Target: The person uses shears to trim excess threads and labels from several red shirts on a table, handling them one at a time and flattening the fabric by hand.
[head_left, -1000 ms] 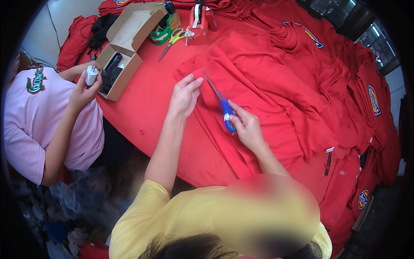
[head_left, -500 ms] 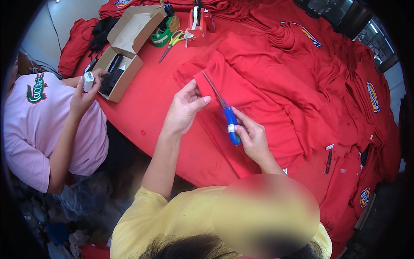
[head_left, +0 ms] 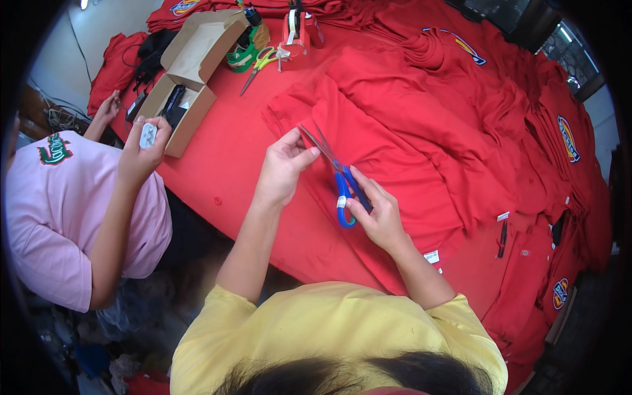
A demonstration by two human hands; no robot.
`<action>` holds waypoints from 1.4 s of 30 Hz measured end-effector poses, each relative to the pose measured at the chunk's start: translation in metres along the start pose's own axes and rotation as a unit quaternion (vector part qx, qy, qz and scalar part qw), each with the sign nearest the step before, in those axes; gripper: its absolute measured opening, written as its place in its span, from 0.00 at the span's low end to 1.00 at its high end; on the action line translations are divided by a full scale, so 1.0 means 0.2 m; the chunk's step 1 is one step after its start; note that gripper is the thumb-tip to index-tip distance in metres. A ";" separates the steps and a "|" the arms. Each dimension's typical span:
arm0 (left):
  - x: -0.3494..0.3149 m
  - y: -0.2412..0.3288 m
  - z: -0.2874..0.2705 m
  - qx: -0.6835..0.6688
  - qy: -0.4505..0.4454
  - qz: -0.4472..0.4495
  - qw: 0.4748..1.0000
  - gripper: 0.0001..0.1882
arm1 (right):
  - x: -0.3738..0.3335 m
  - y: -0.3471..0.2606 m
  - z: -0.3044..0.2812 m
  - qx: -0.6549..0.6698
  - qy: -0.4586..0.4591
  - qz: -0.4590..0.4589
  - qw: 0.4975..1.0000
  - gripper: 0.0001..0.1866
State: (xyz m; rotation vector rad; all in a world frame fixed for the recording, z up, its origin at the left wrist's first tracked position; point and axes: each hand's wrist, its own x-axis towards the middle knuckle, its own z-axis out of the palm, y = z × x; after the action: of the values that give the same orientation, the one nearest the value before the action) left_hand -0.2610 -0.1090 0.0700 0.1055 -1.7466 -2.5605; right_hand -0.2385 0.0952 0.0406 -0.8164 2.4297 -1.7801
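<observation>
In my right hand (head_left: 382,217) are blue-handled scissors (head_left: 343,181), their blades spread apart and pointing away from me toward the left. My left hand (head_left: 282,170) is closed at the edge of a red garment (head_left: 382,131), thumb and fingers close beside the blade tips. The garment lies loosely bunched on the red-covered table. Exactly what sits between the left fingertips is partly hidden.
To the left, a person in a pink shirt (head_left: 85,210) holds a small white object (head_left: 148,136) beside an open cardboard box (head_left: 191,122). Yellow-green scissors (head_left: 262,62), a green tape dispenser (head_left: 243,59) and a red one (head_left: 294,49) stand beyond. Red garment stacks (head_left: 559,151) line the right.
The scissor blades have spread from closed to open, and my right hand has turned slightly. My left hand stays almost in place. The co-worker's hands have moved apart, one lifting the white object.
</observation>
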 end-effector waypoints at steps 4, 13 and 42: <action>-0.02 0.00 0.04 0.011 0.004 -0.013 1.000 0.25 | 0.01 0.06 0.01 0.055 0.013 0.012 0.998 0.26; -0.02 0.00 0.04 -0.022 0.003 -0.032 0.999 0.28 | -0.02 0.04 0.01 0.135 -0.001 0.115 0.984 0.24; 0.25 -0.01 -0.63 0.472 0.302 0.145 0.815 0.19 | -0.24 -0.04 -0.38 0.251 0.051 0.193 0.947 0.27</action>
State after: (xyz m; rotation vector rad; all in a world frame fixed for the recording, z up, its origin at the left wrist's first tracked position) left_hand -0.3011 -0.2290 0.0210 0.5458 -2.2610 -1.0506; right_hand -0.2179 0.1804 0.0609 -0.1902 1.8575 -2.1513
